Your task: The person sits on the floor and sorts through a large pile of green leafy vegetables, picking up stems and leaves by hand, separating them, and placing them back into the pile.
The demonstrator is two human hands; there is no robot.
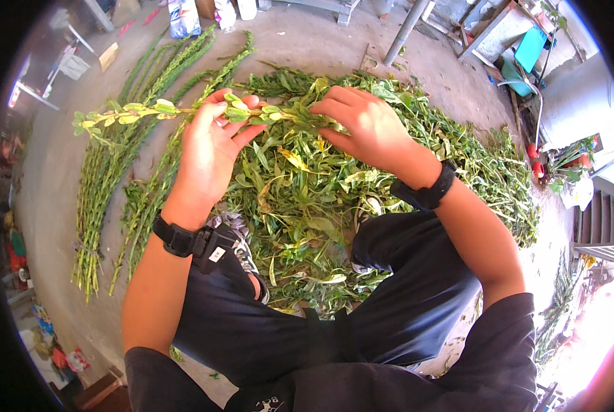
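Observation:
A green plant stalk set with seed pods [131,113] lies crosswise through both hands in front of me. My left hand [214,139] is turned palm up and supports its middle, with the thumb and fingers around it. On the stalk's right part, among the leaves, my right hand [368,123] pinches with thumb and fingertips. Beneath and beyond the hands spreads a heap of stripped green and yellowing leaves [307,226]. To the left, a bundle of similar stalks [93,206] lies on the floor, and several looser stalks [152,206] rest between it and the heap.
My shoes stand at the heap's near part, one at its left edge. A metal pole [407,33] rises beyond the heap. Bags, including a blue and white one [184,19], stand at the far side. A teal plastic basin [515,77] is at the far right.

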